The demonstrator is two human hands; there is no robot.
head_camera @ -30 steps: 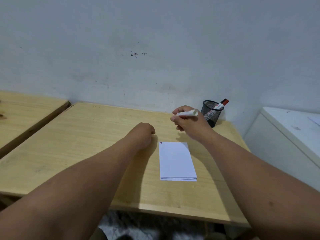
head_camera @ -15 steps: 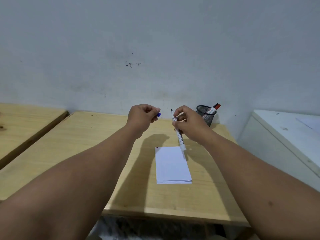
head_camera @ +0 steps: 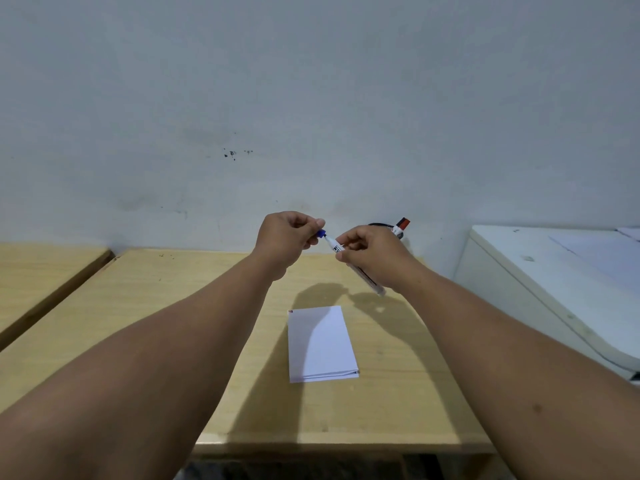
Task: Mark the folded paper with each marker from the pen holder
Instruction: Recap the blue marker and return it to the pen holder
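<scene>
My right hand (head_camera: pixel 372 258) is raised above the wooden table (head_camera: pixel 156 323) and grips a white marker (head_camera: pixel 346 258) by its barrel, tip pointing up-left. My left hand (head_camera: pixel 287 237) pinches the marker's blue cap (head_camera: pixel 321 233), which sits right at the tip. The white folded paper (head_camera: pixel 320 344) lies flat on the table below the hands, with a small red mark (head_camera: pixel 290 311) in its far left corner. The black mesh pen holder (head_camera: pixel 379 224) is mostly hidden behind my right hand. A red-capped marker (head_camera: pixel 401 226) sticks out of it.
A second wooden table (head_camera: pixel 41 271) stands to the left across a narrow gap. A white cabinet (head_camera: pixel 554 271) stands close on the right. A grey wall runs right behind the table. The table's front edge is near me.
My left hand rose from the table and pulled the blue cap off. The two hands have now come together again, so the cap meets the marker's tip.
</scene>
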